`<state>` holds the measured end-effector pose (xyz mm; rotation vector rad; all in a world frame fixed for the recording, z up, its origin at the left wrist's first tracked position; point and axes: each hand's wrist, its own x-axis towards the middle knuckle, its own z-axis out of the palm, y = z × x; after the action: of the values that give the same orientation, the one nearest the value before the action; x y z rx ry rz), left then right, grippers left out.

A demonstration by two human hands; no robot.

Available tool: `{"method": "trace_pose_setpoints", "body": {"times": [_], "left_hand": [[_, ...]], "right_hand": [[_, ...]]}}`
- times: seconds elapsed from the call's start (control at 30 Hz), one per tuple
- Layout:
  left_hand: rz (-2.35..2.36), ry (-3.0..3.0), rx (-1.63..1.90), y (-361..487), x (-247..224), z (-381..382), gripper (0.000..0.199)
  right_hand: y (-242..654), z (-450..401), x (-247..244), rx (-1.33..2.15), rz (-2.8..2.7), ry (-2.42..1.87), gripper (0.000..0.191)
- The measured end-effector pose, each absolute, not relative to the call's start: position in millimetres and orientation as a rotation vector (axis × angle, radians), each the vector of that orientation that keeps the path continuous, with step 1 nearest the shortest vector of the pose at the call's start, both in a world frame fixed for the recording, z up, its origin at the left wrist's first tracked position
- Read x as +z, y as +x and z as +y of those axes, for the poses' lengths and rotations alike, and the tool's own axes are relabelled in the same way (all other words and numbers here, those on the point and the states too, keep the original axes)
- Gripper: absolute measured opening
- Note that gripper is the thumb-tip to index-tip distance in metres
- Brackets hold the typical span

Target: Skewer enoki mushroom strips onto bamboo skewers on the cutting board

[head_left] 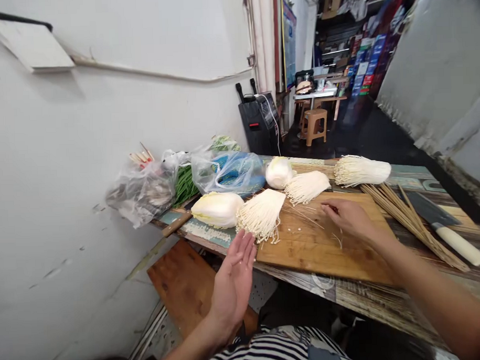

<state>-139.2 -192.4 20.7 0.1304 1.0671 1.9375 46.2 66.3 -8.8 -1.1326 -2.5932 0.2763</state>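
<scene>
My left hand (236,269) is held palm up in front of the board's left end, fingers stretched out, with nothing in it. Just beyond its fingertips lies a fanned bunch of enoki mushrooms (261,213). My right hand (347,216) hovers over the wooden cutting board (305,251) with its fingers curled together; whatever they may hold is too small to make out. A second enoki bunch (309,186) lies at the board's far edge, and a larger one (361,170) rests behind the right hand. Thin loose strands and white bits are scattered on the board.
Napa cabbages (218,209) (279,172) lie left of and behind the board. Plastic bags (227,172) and green vegetables (184,184) line the wall. At right are bamboo skewers (417,223) and a cleaver (438,215). A black speaker (259,121) stands behind the table.
</scene>
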Motion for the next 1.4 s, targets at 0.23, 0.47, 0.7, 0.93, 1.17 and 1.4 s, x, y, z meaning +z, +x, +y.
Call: {"method": "trace_pose_setpoints", "body": {"times": [0.23, 0.47, 0.7, 0.93, 1.17, 1.4], "left_hand": [[1.506, 1.554, 1.377, -135, 59, -119, 0.033], [2.153, 2.306, 0.368, -115, 28, 61, 0.066], [2.28, 2.328, 0.072, -102, -8, 114, 0.079], [2.293, 2.38, -0.102, -99, -6, 120, 0.063], [2.335, 2.362, -0.12, -86, -7, 113, 0.045], [2.385, 2.309, -0.12, -78, -9, 113, 0.055]], "right_hand": [[158, 72, -5, 0.061, -2.35, -1.722, 0.037], [218, 79, -5, 0.111, -2.195, -2.204, 0.035], [209, 110, -3, 0.307, -2.165, -2.316, 0.035], [195, 129, 1, 0.412, -2.048, -2.432, 0.032], [197, 124, 2, 0.367, -1.978, -2.34, 0.029], [202, 117, 12, 0.27, -1.835, -2.075, 0.029]]}}
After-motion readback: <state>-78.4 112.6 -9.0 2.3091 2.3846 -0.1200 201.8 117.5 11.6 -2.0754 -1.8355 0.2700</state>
